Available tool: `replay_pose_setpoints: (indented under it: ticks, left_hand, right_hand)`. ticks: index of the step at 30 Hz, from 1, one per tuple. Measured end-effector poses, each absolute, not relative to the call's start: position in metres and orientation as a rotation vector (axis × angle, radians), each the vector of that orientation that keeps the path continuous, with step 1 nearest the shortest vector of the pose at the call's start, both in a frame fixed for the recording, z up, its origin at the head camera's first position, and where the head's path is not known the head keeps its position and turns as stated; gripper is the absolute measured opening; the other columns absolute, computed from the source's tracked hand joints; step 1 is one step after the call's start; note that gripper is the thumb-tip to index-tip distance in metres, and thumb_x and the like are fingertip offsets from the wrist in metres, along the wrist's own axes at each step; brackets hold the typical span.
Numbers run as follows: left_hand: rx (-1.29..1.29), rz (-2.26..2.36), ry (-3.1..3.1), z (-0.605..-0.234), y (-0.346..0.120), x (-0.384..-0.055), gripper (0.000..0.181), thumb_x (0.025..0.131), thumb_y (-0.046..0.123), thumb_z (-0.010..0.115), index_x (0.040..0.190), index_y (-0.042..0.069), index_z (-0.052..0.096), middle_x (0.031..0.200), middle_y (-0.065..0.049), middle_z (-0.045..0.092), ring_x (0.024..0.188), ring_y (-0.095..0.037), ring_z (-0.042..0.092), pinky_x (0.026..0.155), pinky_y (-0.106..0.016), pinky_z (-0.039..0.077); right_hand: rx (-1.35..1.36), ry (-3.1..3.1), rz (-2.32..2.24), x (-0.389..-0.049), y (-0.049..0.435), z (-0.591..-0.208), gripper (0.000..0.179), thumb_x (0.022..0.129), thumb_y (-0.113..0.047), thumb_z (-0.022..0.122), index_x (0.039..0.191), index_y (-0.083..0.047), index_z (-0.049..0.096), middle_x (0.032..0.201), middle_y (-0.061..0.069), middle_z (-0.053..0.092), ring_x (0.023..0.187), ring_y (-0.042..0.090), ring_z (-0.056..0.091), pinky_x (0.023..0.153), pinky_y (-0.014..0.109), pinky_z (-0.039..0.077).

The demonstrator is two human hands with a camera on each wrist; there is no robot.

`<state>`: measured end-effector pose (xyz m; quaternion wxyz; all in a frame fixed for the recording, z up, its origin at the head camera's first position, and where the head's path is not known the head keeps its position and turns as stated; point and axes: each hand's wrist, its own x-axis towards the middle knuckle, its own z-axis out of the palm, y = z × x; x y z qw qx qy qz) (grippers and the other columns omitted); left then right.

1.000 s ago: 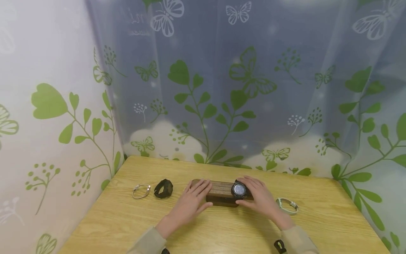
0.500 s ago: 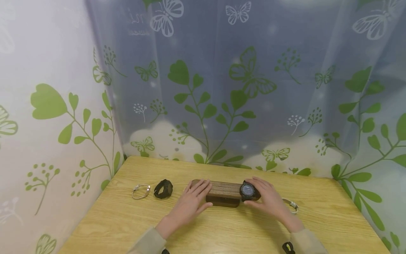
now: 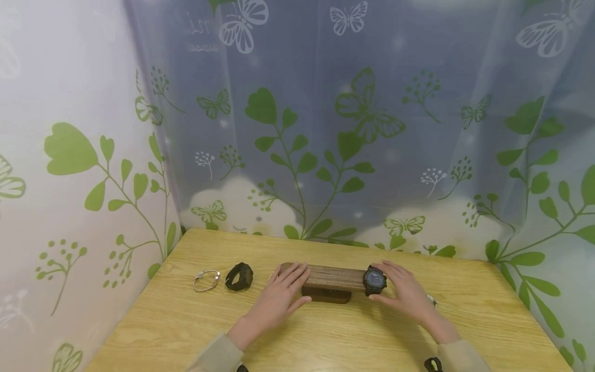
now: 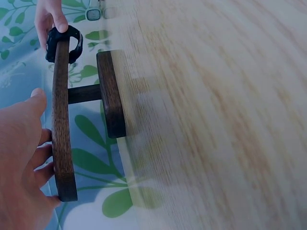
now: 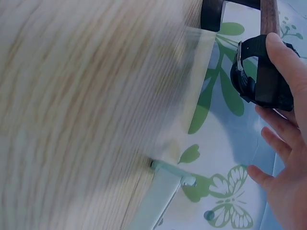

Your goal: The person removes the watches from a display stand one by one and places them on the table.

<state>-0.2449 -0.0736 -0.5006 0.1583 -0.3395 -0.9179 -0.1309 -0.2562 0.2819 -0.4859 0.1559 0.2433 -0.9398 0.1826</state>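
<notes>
A wooden T-shaped watch stand (image 3: pixel 334 278) stands on the table, its raised bar running left to right above a shorter base. A black digital watch (image 3: pixel 374 279) loops around the bar's right end, its face turned toward the head camera. My right hand (image 3: pixel 411 295) pinches this watch between thumb and fingers; in the right wrist view, the thumb lies on the watch strap (image 5: pixel 254 46). On the bar's left end rests my left hand (image 3: pixel 279 295), fingers extended over the top. The left wrist view shows the left thumb apart from the bar (image 4: pixel 62 124).
Left of the stand lie a silver bracelet-like band (image 3: pixel 206 280) and another black watch (image 3: pixel 239 277). A pale green watch (image 5: pixel 158 196) lies to the right, mostly hidden by my right hand in the head view. Patterned curtains (image 3: pixel 297 129) border the wooden table (image 3: pixel 186 330).
My right hand has slid the black watch rightward along the bar to its right end, now covering most of the pale green watch. The left hand has stayed in place.
</notes>
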Motion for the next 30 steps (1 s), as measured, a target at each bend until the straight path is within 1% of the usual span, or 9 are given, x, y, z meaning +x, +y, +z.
replay_pose_setpoints:
  ticks: [5,9,13,21,30]
  left_hand:
    - [-0.977,-0.374,-2.611,-0.501,-0.074,-0.245,0.066,0.105,0.047,0.05,0.157,0.009,0.038,0.162,-0.01,0.036,0.151,-0.028,0.031,0.121,-0.059,0.026]
    - [-0.975,-0.375,-2.619,-0.5,-0.074,-0.245,0.066,0.104,0.047,0.05,0.157,0.009,0.038,0.163,-0.009,0.035,0.151,-0.027,0.03,0.122,-0.057,0.023]
    - [-0.974,-0.373,-2.624,-0.5,-0.074,-0.245,0.066,0.104,0.048,0.049,0.157,0.009,0.037,0.163,-0.009,0.035,0.152,-0.027,0.029,0.123,-0.056,0.021]
    - [-0.967,-0.353,-2.628,-0.501,-0.073,-0.245,0.067,0.104,0.049,0.048,0.157,0.01,0.037,0.163,-0.008,0.035,0.151,-0.027,0.03,0.122,-0.056,0.023]
    - [-0.971,-0.375,-2.634,-0.5,-0.073,-0.245,0.066,0.104,0.048,0.049,0.157,0.009,0.038,0.163,-0.009,0.035,0.151,-0.028,0.031,0.122,-0.058,0.024]
  right_hand:
    - [0.711,-2.636,0.524,-0.253,0.29,-0.483,0.076,0.078,-0.038,0.087,0.14,-0.005,0.058,0.139,0.024,0.059,0.129,0.049,0.051,0.103,0.072,0.038]
    - [0.707,-2.612,0.524,-0.25,0.299,-0.482,0.075,0.075,-0.034,0.09,0.138,-0.006,0.06,0.136,0.023,0.061,0.128,0.048,0.052,0.1,0.074,0.04]
    - [0.684,-2.614,0.538,-0.247,0.309,-0.48,0.074,0.073,-0.033,0.091,0.136,-0.007,0.061,0.135,0.022,0.062,0.127,0.048,0.052,0.099,0.075,0.039]
    - [0.648,-2.586,0.598,-0.241,0.33,-0.472,0.073,0.072,-0.027,0.092,0.134,-0.006,0.062,0.133,0.022,0.063,0.127,0.05,0.05,0.098,0.077,0.036]
    - [0.599,-2.546,0.54,-0.235,0.362,-0.468,0.073,0.069,-0.028,0.093,0.132,-0.005,0.062,0.129,0.024,0.064,0.122,0.052,0.051,0.093,0.076,0.04]
